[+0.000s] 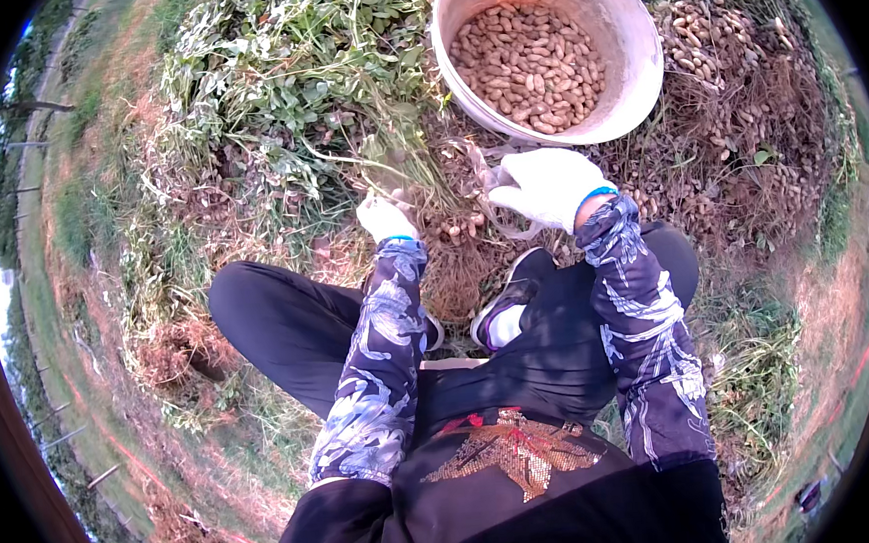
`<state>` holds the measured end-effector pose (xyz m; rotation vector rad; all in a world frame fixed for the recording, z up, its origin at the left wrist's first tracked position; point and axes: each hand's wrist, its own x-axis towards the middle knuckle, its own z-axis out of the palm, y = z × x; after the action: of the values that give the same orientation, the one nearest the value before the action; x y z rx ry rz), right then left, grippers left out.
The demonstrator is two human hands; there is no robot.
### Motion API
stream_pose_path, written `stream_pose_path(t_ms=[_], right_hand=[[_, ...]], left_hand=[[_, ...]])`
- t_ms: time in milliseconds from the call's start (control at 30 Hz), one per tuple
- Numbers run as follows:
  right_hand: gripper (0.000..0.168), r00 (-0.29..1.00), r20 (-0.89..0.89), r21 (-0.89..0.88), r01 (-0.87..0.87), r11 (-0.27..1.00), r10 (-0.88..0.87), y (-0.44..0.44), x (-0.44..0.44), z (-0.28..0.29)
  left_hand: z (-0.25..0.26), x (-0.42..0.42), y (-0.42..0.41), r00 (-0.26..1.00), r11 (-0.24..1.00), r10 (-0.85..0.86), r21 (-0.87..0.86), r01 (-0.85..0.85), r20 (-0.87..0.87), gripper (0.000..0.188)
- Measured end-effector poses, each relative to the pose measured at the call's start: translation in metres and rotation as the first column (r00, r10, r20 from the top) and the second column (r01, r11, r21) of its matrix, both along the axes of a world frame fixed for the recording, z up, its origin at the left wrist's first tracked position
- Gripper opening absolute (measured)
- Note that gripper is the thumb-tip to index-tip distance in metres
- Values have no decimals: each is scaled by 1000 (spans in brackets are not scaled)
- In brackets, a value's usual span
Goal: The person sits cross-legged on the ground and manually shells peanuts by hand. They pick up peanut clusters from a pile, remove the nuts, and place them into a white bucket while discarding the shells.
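My left hand (pixel 388 216), in a white glove with a blue cuff edge, is closed around the stems of a peanut plant (pixel 417 172). A few pale peanut pods (pixel 464 227) and a mass of brown roots (pixel 453 274) lie between my hands, above my shoes. My right hand (pixel 545 182), gloved the same way, is just below the bucket's near rim. Its fingertips point left, beside a blurred strip of thin translucent film (pixel 482 168); whether they grip it is unclear. The pale plastic bucket (pixel 635 72) stands beyond, partly filled with peanuts (pixel 530 64) in their shells.
Leafy peanut vines (pixel 266 88) are heaped at the upper left. Pulled plants with roots and pods (pixel 738 118) make a pile right of the bucket. My bent legs (pixel 287 303) and a dark shoe (pixel 514 289) bound the near side. Dry root clumps (pixel 175 354) lie at left.
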<state>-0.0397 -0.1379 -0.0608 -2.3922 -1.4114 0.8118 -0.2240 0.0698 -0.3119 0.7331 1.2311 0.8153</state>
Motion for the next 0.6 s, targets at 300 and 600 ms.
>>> stream_pose_path(t_ms=[300,600], right_hand=[[64,1000,-11,-202,1,979,-3,61,-21,-89],[94,852,-372,14,403,915,-369,90,-62,-183]], left_hand=[[9,5,-1,647,631,-724,151,761,-240,52],[-4,-1,19,527,545,-724,99,832,-444,45]])
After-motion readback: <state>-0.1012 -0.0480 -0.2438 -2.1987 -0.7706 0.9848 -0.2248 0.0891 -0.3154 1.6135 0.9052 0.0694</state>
